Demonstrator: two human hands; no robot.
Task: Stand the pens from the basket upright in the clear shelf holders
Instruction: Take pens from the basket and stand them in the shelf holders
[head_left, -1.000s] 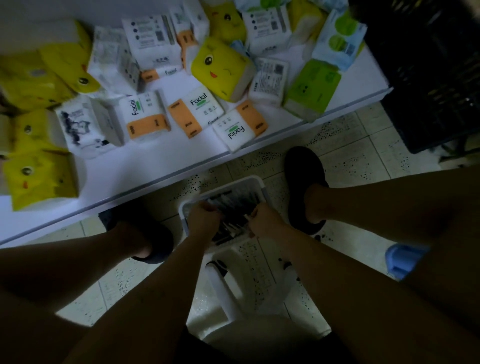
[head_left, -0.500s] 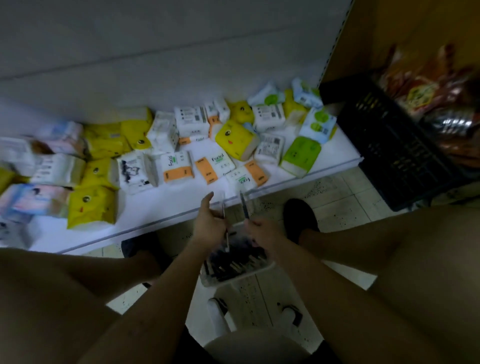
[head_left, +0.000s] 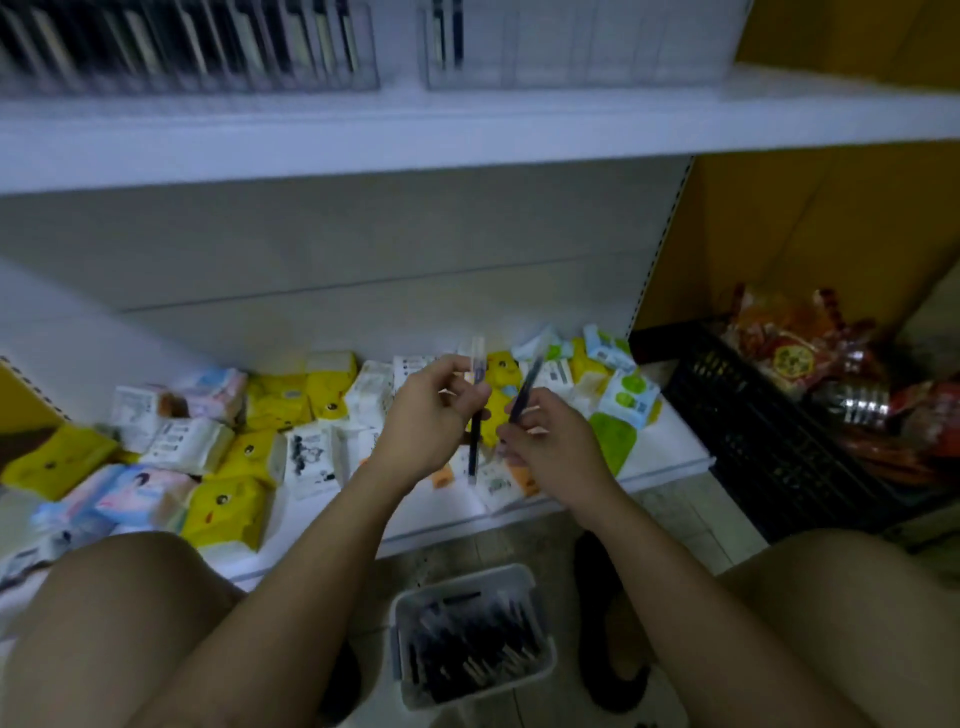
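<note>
Left hand (head_left: 431, 415) pinches an upright pen (head_left: 472, 447), right hand (head_left: 556, 441) seemingly a tilted pen (head_left: 527, 384).

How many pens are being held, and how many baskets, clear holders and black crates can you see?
Pens held: 2 (left-hand pen, right-hand pen)
Baskets: 1 (white basket)
Clear holders: 2 (left holder, right holder)
Black crates: 1 (black crate)
Total: 6

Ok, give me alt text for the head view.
Left hand holds an upright pen, right hand a tilted pen, before a shelf of tissue packs. Basket of pens on the floor below; clear holders on the upper shelf.
</note>
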